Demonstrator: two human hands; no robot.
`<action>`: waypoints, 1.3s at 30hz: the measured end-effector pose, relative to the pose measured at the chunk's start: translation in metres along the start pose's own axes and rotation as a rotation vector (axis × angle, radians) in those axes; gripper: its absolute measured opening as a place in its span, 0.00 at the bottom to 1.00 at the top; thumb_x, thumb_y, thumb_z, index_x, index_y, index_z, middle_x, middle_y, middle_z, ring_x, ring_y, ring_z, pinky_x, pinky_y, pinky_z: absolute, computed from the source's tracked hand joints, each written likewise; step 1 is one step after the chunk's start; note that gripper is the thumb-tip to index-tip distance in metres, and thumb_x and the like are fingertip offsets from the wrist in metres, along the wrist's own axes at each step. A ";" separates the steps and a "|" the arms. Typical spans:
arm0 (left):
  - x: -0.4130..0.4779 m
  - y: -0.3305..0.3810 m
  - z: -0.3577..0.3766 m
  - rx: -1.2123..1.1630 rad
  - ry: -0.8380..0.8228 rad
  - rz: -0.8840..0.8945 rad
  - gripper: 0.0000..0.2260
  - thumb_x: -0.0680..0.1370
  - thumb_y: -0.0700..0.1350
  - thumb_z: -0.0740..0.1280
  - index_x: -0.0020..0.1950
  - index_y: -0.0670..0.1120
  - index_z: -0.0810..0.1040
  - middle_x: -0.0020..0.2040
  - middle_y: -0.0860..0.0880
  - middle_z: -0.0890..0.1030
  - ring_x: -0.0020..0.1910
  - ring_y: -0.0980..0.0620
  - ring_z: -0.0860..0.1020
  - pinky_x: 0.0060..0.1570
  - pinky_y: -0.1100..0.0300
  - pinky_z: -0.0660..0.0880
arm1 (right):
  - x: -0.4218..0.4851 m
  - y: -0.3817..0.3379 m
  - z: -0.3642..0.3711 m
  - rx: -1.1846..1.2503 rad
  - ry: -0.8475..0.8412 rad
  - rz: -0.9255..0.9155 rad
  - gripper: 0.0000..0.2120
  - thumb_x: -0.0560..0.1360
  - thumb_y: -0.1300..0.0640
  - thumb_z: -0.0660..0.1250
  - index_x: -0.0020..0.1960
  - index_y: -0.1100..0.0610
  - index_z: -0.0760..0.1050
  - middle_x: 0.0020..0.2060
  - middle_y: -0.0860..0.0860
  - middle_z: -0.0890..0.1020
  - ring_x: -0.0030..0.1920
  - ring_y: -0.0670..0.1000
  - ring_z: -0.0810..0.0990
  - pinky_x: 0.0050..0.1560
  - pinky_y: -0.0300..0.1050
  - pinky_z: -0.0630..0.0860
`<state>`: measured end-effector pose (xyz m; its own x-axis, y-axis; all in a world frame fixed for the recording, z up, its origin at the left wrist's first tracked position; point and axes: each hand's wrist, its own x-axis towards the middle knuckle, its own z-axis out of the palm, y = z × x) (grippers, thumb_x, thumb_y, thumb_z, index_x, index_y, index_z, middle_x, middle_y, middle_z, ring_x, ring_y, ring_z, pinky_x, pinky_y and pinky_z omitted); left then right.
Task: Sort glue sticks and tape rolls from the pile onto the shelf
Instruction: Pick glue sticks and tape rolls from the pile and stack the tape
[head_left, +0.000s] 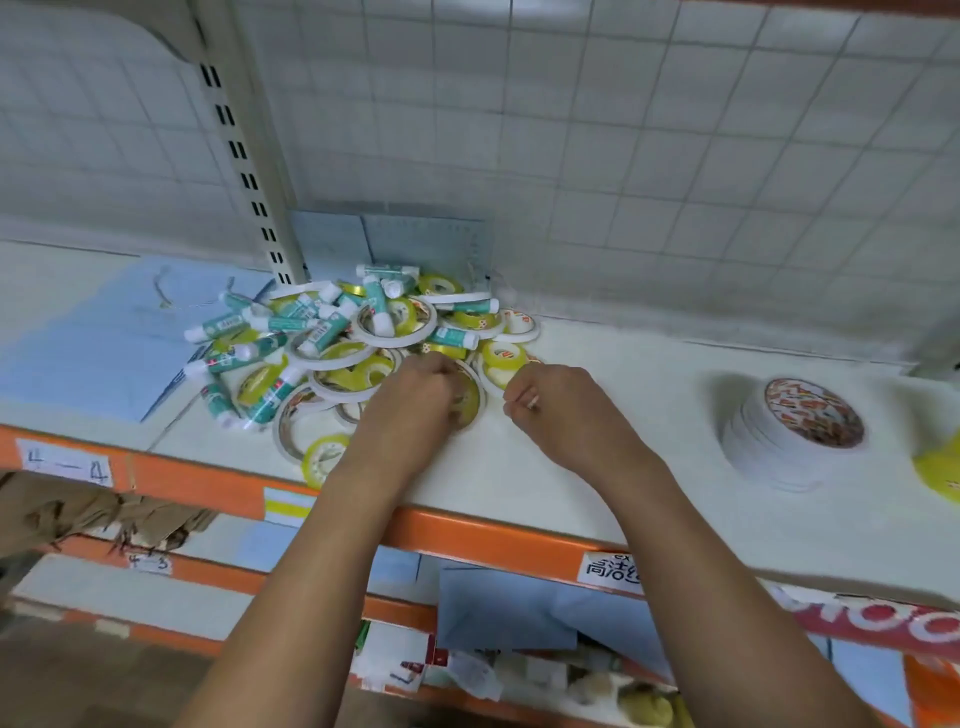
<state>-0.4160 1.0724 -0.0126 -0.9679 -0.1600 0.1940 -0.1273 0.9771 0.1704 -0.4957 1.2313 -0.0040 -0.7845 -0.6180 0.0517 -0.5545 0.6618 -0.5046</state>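
Item: mixed pile (353, 332) on the white shelf (597, 467), at 11 o'clock from the hands. Contents: glue sticks (324, 332), smooth teal-and-white plastic cylinders; tape rolls (501, 358), thin flat rings, white-rimmed or glossy translucent yellow, overlapping and interlocked. Left hand (410, 395): fingers curled down on a wide roll (470, 400) at the pile's near edge. Right hand (550, 405): fingers bunched together; whether they pinch anything, cannot tell. Stack (795, 431) of white rolls at 3 o'clock, well apart. Hazards: lifting a trapped ring would likely drag its neighbours; loosened sticks could roll over the orange front lip (467, 540); slick rolls may slip.
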 end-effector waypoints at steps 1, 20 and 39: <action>0.002 -0.003 0.001 -0.009 -0.014 0.004 0.10 0.74 0.42 0.69 0.55 0.44 0.82 0.63 0.47 0.75 0.62 0.46 0.71 0.54 0.54 0.71 | 0.003 0.000 0.000 -0.003 0.014 0.012 0.06 0.77 0.56 0.65 0.51 0.54 0.80 0.47 0.51 0.83 0.50 0.53 0.79 0.51 0.50 0.77; 0.020 -0.035 -0.004 -0.058 -0.182 0.205 0.16 0.76 0.42 0.69 0.64 0.43 0.77 0.65 0.49 0.72 0.64 0.48 0.68 0.60 0.51 0.71 | 0.060 -0.020 0.021 -0.129 0.074 0.244 0.15 0.76 0.52 0.69 0.56 0.62 0.81 0.58 0.61 0.75 0.57 0.62 0.75 0.60 0.51 0.72; 0.013 -0.003 -0.006 -0.302 -0.058 0.232 0.22 0.71 0.52 0.69 0.65 0.54 0.75 0.53 0.51 0.69 0.56 0.50 0.70 0.52 0.51 0.74 | -0.027 -0.006 -0.007 -0.010 0.246 0.086 0.22 0.68 0.57 0.76 0.61 0.53 0.74 0.50 0.53 0.79 0.49 0.54 0.77 0.49 0.45 0.72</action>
<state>-0.4267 1.0661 -0.0048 -0.9751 0.0775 0.2078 0.1583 0.8995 0.4071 -0.4734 1.2473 0.0037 -0.8723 -0.4379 0.2174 -0.4842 0.7126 -0.5077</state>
